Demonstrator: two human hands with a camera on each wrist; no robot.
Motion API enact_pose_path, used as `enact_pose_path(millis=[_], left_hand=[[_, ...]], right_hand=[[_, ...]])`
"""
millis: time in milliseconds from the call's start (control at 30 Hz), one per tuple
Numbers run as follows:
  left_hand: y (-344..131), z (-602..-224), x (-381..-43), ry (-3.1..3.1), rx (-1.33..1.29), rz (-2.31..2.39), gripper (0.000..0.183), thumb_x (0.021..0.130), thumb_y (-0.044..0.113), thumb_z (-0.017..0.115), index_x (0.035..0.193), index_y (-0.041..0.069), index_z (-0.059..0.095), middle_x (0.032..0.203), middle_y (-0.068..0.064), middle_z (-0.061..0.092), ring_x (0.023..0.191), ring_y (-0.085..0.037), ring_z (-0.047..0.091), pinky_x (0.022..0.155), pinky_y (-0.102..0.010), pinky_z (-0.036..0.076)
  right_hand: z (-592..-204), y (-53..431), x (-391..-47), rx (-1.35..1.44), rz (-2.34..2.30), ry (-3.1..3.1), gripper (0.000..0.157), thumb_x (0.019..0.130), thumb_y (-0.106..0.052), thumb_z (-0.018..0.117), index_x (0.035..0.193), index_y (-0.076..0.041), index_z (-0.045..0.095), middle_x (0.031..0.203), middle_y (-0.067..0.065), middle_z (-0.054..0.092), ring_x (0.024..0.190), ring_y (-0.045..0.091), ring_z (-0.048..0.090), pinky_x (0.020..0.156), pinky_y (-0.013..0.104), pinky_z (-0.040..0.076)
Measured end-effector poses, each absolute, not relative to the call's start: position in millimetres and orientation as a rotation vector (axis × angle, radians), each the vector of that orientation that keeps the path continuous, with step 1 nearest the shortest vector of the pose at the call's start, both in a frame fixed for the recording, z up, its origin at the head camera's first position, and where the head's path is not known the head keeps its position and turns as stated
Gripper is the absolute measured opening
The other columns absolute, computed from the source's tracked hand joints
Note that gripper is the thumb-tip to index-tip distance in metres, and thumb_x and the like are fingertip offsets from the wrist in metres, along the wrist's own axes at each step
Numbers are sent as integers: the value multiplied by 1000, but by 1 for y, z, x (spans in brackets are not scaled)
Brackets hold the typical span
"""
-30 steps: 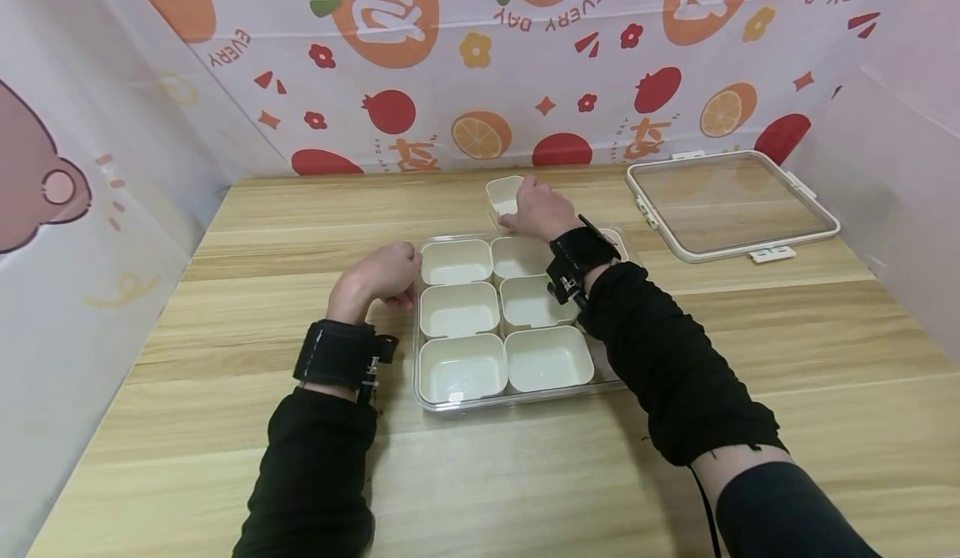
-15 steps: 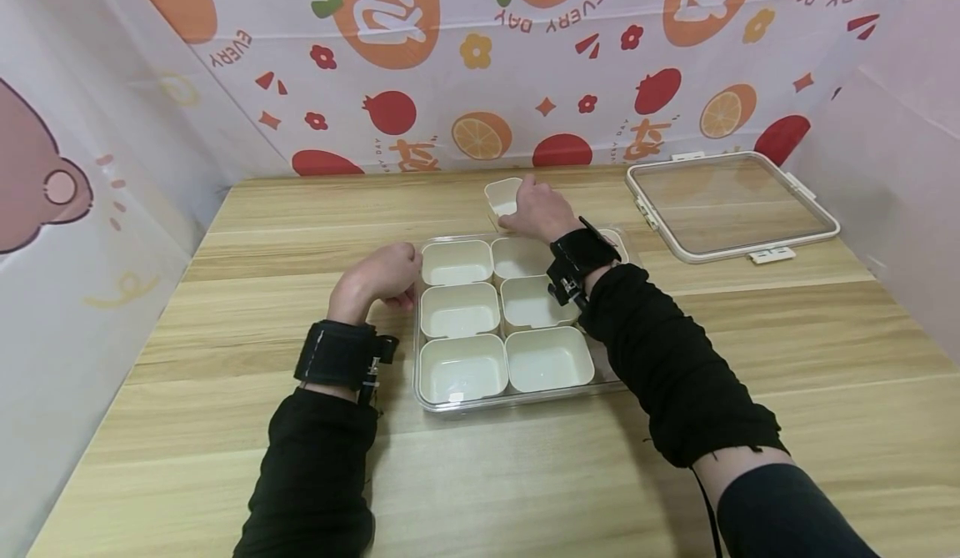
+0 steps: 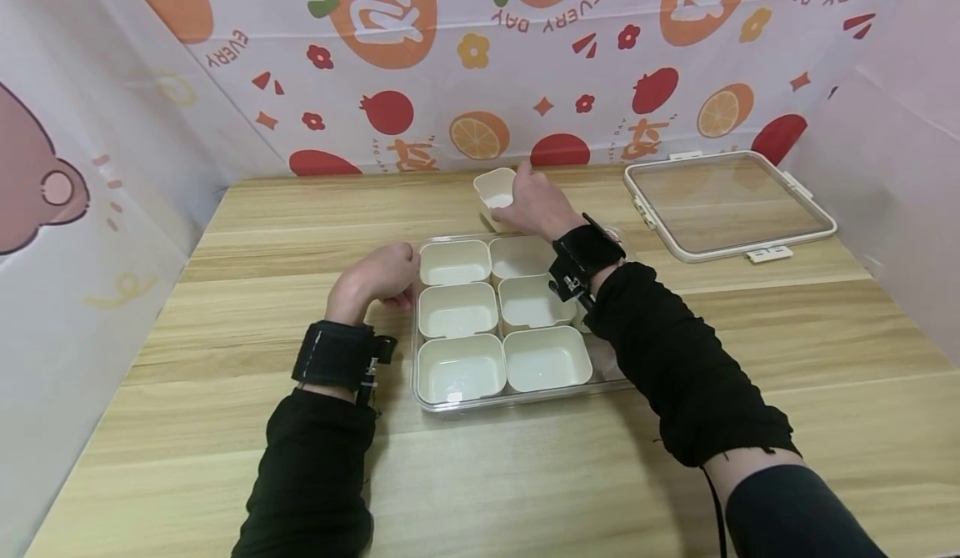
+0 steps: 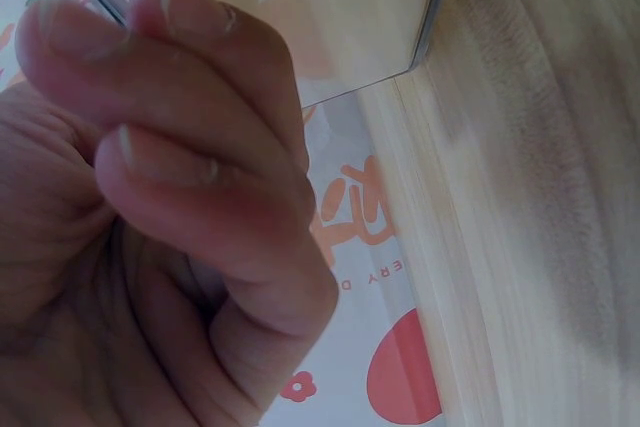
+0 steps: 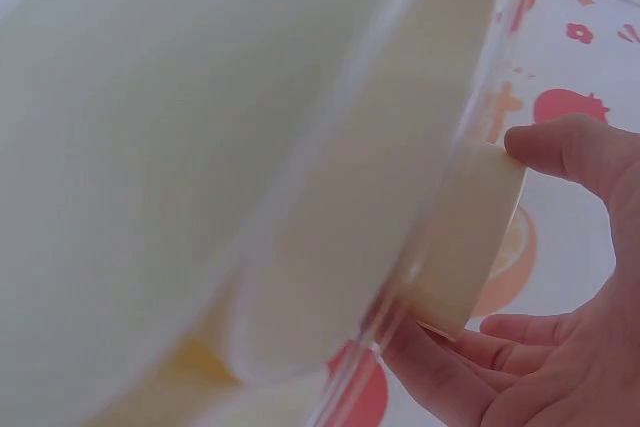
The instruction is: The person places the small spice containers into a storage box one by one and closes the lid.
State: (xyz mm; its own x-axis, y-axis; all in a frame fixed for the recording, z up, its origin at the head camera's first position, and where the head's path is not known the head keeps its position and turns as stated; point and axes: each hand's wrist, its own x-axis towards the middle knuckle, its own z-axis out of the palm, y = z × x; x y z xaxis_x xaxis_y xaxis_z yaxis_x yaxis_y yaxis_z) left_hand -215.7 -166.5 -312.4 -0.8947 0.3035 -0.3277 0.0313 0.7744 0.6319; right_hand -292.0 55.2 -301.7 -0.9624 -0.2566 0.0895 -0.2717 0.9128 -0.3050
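Observation:
A clear plastic box (image 3: pixel 517 400) sits mid-table, holding several cream rectangular cups (image 3: pixel 459 309) in rows. Behind its far edge, my right hand (image 3: pixel 542 205) grips another cream cup (image 3: pixel 489 188), which looks slightly tilted. The right wrist view shows the thumb on one side of that cup (image 5: pixel 468 232) and fingers on the other. At the box's left rim, my left hand (image 3: pixel 375 274) has its fingers curled. Its fingertips (image 4: pixel 165 162) lie close against the clear wall; whether they pinch the rim is unclear. My right arm hides much of the box's right side.
A clear lid (image 3: pixel 731 203) with a pale frame and clips lies on the table (image 3: pixel 750 391) at the far right. A fruit-printed cloth (image 3: pixel 480 57) hangs right behind the table's back edge. Pale cloth walls stand at both sides.
My right hand has shifted the gripped cup slightly left and away from me over the last half second. The left hand and the box hold the same position.

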Motion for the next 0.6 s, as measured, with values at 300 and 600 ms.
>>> enact_pose_path(millis=[300,600], left_hand=[[-167,-313,-217,2550,259,880,32,94,9,20,84,-2,48,57,-8,57,49,-19,56,45,-27,46],[-167,-314,-218,2553,273,886,34,93,8,20,81,-2,50,55,-7,55,48,-19,56,44,-26,46]], right_hand=[[-289,62,-285,421,577,-3025,65,76,-36,62,115,6,33,88,14,50,76,24,50,66,33,44],[-282,74,-282,438,607,-3020,61,77,-38,61,112,3,33,81,11,47,73,23,48,60,31,40]])
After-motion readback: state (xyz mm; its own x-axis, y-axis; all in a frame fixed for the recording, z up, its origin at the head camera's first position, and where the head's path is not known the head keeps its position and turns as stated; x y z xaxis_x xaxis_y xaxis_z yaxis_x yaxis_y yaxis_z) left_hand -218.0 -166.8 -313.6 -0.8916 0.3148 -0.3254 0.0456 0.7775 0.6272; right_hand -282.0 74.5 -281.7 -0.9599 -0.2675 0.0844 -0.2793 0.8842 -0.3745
